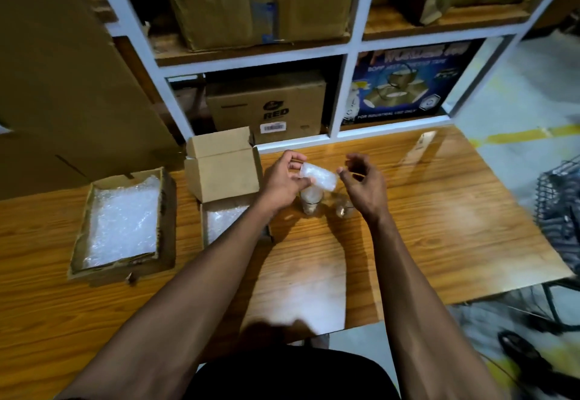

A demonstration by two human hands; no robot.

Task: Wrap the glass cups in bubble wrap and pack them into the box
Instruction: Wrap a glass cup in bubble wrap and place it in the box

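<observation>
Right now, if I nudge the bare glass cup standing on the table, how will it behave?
The bare glass cup stands upright and looks narrow, so it may tip sooner than slide. The wooden table looks glossy, so a low push might skid it. Being unwrapped glass, it would probably chip if it fell.

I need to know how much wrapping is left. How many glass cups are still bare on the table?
2. One bare cup stands just below the wrapped cup that the left hand holds; the other is right beside it, under the right hand. The hands may hide more.
</observation>
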